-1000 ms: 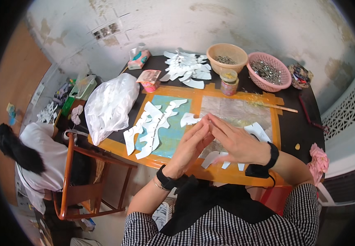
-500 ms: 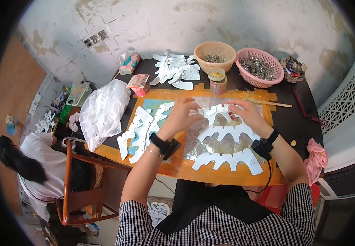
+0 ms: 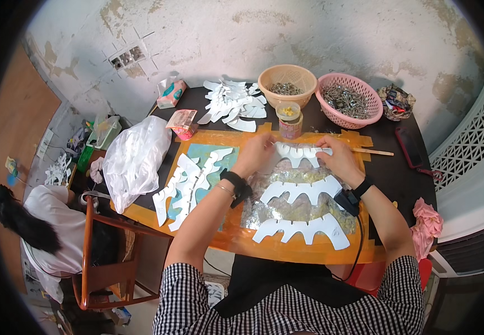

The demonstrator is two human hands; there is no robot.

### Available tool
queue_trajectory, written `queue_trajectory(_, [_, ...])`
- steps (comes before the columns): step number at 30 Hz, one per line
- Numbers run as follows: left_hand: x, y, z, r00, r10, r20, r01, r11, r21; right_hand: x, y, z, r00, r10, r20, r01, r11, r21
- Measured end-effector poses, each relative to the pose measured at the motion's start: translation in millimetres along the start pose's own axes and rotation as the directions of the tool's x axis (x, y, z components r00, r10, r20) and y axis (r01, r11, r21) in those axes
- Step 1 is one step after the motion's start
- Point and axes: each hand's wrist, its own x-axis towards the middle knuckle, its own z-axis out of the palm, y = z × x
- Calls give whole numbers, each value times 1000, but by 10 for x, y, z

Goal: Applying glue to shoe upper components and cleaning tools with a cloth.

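Note:
At the far side of the taped sheet, a curved white cut-out piece (image 3: 296, 151) with a toothed lower edge lies between my hands. My left hand (image 3: 257, 153) is closed at its left end, fingertips pinched together. Thumb and fingers of my right hand (image 3: 339, 162) pinch its right end. Nearer to me lie two more such pieces, a middle one (image 3: 303, 190) and a larger front one (image 3: 303, 229), teeth toward me. Small dark marks sit along their upper edges. To the left, beside my left forearm, several similar white pieces (image 3: 189, 190) overlap on a blue patch.
Behind stand a peach basket (image 3: 288, 75) and a pink basket (image 3: 349, 111) of small metal parts, a small tub (image 3: 290, 125), and a pile of white cut-outs (image 3: 233, 100). A thin stick (image 3: 373, 151) lies right, a plastic bag (image 3: 139, 162) left. Another person (image 3: 58, 218) sits far left.
My fingers were spread over the far white piece; now both hands have closed at its two ends. The view has shifted slightly.

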Motion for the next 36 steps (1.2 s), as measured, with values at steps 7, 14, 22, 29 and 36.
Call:
queue_trajectory(7, [-301, 946, -515, 968, 98, -232, -160, 950, -267, 53, -436, -227, 970, -188, -156, 182, 982, -48])
queue_trajectory(14, [-504, 1318, -357, 994, 101, -31, -99, 792, -603, -78, -964, -98, 971, -92, 221, -112, 641, 759])
queue_trajectory(22, [-353, 805, -438, 967, 61, -247, -135, 946, -294, 9, -899, -143, 949, -77, 307, -170, 694, 699])
queue_trajectory(29, [-237, 278, -427, 951, -39, 307, 124, 957, -263, 54, -412, -63, 977, 97, 189, -196, 758, 622])
queue_trajectory(36, [-171, 146, -407, 919, -130, 373, 286, 870, -401, -77, -11, -133, 982, 163, 94, -186, 781, 596])
